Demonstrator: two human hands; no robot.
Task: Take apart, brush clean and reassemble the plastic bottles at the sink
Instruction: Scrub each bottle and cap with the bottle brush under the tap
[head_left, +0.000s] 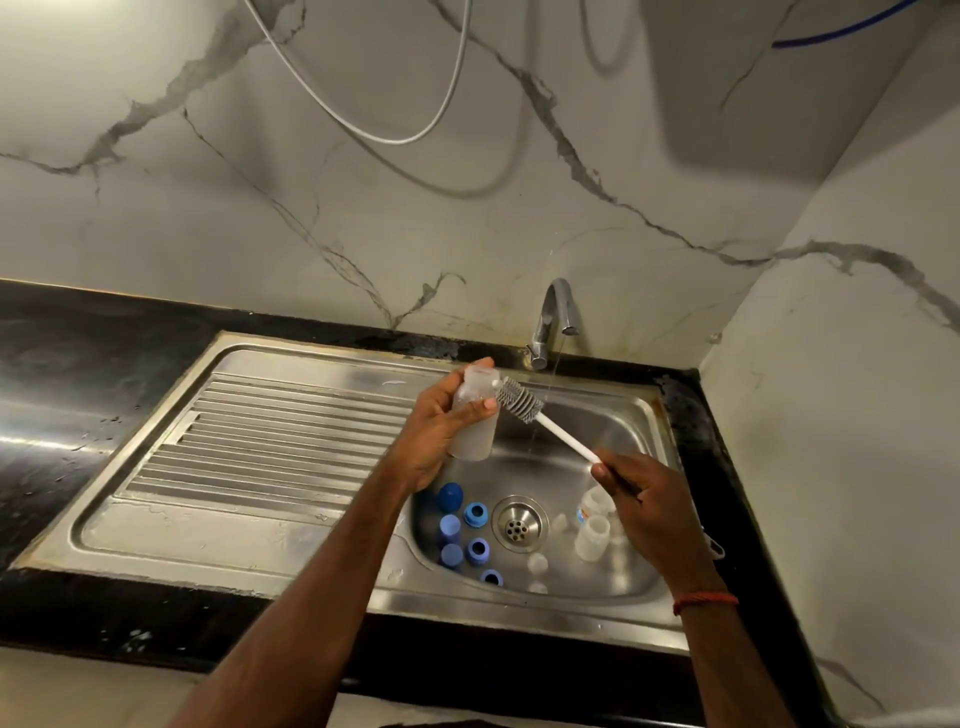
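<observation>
My left hand (441, 431) grips a translucent plastic bottle (475, 434) above the sink basin, its open mouth tilted up and to the right. My right hand (631, 491) holds the white handle of a bottle brush (524, 401). The grey bristle head sits at the bottle's mouth, mostly outside it. In the basin lie several blue caps and rings (470, 535) left of the drain, and two more translucent bottles (592, 532) with small clear teats to its right.
The steel sink (639, 410) has a ribbed drainboard (270, 441) on its left. A chrome tap (553, 319) runs a thin stream of water into the basin. Black countertop (78, 374) surrounds the sink; a marble wall rises close on the right.
</observation>
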